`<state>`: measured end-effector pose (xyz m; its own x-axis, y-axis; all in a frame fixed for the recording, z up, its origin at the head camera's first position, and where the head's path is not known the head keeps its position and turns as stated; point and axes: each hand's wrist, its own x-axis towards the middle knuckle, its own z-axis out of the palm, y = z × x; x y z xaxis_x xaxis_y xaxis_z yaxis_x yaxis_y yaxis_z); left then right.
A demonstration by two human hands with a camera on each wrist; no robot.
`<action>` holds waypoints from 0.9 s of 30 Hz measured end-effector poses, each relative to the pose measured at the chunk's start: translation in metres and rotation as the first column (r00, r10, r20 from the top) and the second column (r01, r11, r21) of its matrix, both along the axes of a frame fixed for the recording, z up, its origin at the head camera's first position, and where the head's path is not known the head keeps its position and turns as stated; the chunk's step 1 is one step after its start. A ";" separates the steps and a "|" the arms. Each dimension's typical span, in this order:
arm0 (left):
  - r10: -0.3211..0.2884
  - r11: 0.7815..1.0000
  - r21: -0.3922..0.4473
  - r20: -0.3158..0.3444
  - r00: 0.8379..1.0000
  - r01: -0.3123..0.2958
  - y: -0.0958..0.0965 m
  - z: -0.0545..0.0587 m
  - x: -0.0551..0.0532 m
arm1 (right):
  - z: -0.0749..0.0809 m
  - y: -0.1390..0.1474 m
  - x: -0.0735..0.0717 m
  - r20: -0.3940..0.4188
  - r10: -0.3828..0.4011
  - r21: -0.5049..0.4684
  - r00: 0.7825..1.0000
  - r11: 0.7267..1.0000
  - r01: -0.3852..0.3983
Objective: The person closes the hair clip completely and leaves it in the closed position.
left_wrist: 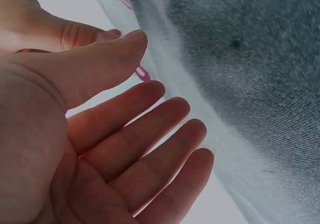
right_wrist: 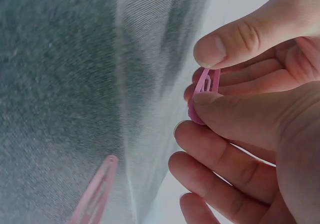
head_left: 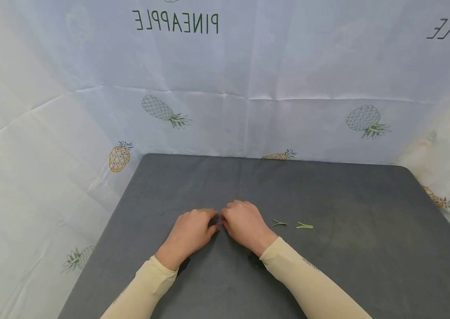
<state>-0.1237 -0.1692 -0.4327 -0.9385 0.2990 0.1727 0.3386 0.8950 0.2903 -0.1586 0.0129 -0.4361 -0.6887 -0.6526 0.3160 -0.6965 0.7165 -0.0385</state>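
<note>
A small pink snap hair clip (right_wrist: 208,83) is held between both hands, its slotted middle showing in the right wrist view. My left hand (head_left: 193,228) pinches one end with the thumb. The thumb of my right hand (head_left: 246,225) presses over the wider, rounded end, against the index finger. In the left wrist view, only a bit of the clip (left_wrist: 144,74) shows between thumb and index finger. In the head view, the fingers mostly hide it. Right of the hands lie two clips, a thin one (head_left: 278,223) and a brighter green one (head_left: 304,225).
A dark grey cloth-covered table (head_left: 352,274) spans the space under both hands. White curtains (head_left: 296,66) printed with pineapples hang behind it and at both sides. In the right wrist view, one loose clip (right_wrist: 95,191) appears pale pink on the table.
</note>
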 end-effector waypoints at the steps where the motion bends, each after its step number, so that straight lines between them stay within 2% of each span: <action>1: -0.004 1.000 -0.001 -0.007 1.000 0.004 0.000 0.001 0.001 | 0.001 0.001 0.002 -0.003 0.000 -0.002 1.000 1.000 0.000; 15: -0.062 0.998 0.033 -0.013 0.998 0.062 0.002 0.009 0.019 | 0.009 0.019 0.025 -0.042 0.007 -0.031 0.999 0.999 -0.009; 27: -0.086 0.993 0.076 0.014 0.996 0.085 0.006 0.012 0.034 | 0.013 0.027 0.041 -0.001 0.036 -0.034 0.999 0.999 -0.036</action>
